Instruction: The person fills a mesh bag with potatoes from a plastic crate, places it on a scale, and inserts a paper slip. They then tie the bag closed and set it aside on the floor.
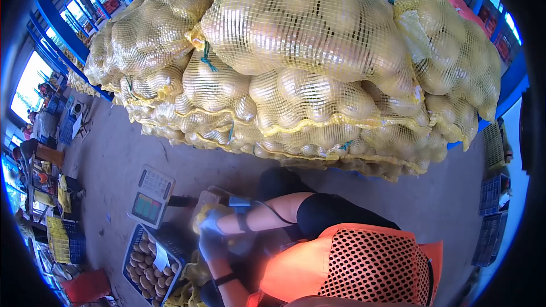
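Both hands wear pale gloves and are close together at lower centre. My right hand (210,222), the upper one, is against a yellow bundle (200,215) that looks like netting. Just below it is my left hand (212,247), near a filled mesh bag (196,270). Glare and blur hide the fingers of both hands, so their grip cannot be made out. To their left, a blue crate (131,246) holds several round brown items (149,273) and a white paper. A scale display (151,196) with a green panel stands above the crate.
A high stack of filled yellow mesh bags (307,28) spans the top and centre. Blue crates (490,195) stand at right. At left are a yellow crate (58,240), a red object (86,286) and people (28,150) at work. Blue posts (62,25) rise at upper left.
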{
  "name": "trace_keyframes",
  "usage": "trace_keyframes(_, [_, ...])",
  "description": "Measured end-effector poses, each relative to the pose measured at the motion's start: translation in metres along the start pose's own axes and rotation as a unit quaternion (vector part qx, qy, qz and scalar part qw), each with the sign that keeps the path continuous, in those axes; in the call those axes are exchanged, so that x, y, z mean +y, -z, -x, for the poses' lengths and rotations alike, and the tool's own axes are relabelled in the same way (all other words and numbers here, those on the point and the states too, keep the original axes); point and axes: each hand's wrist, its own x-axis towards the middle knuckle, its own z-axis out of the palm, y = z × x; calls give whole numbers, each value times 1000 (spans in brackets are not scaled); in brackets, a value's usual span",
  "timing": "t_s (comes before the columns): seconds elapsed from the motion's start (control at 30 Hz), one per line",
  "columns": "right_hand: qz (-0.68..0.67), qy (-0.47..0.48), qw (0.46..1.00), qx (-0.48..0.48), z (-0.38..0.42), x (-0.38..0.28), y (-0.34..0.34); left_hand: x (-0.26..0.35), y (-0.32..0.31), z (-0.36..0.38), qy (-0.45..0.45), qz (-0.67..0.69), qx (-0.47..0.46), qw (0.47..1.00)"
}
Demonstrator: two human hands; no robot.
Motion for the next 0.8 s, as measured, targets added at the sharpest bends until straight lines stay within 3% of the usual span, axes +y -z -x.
trace_keyframes(0.07, [16,109,993,35,6,5,-2,10,-19,7,11,41,-16,999])
trace_keyframes(0.13, [8,86,996,28,26,-10,6,41,-71,26,74,116,64,988])
trace_keyframes(0.17, [5,69,997,17,33,-16,9,30,-49,13,78,113,65,988])
trace_keyframes(0.23, [9,76,997,11,20,-11,5,-9,29,-35,-57,-140,-42,988])
trace_keyframes(0.27, [35,89,995,-6,20,-11,6,-13,29,-37,-115,-372,-55,919])
trace_keyframes(0.3, [63,103,992,-23,20,-11,7,-12,34,-32,-113,-373,-53,919])
trace_keyframes(0.37, [57,112,991,-48,3,0,5,27,-26,11,7,-298,15,955])
trace_keyframes(0.43, [39,84,995,-42,-17,12,-2,4,3,-7,-1,-230,42,972])
trace_keyframes(0.5, [34,101,993,-55,-22,18,-5,-7,18,-14,-6,-230,161,960])
trace_keyframes(0.53, [33,98,994,-36,-23,18,-4,21,-40,9,36,-57,261,963])
trace_keyframes(0.63, [-10,113,993,-29,-28,25,-7,44,-76,32,0,-32,260,965])
trace_keyframes(0.7, [-83,98,991,-46,-33,29,-9,32,-39,18,19,4,255,967])
trace_keyframes(0.77, [-95,81,991,-48,-17,16,3,33,-30,17,-12,1,69,998])
trace_keyframes(0.8, [-106,63,990,-63,-12,11,8,30,-28,12,-4,14,105,994])
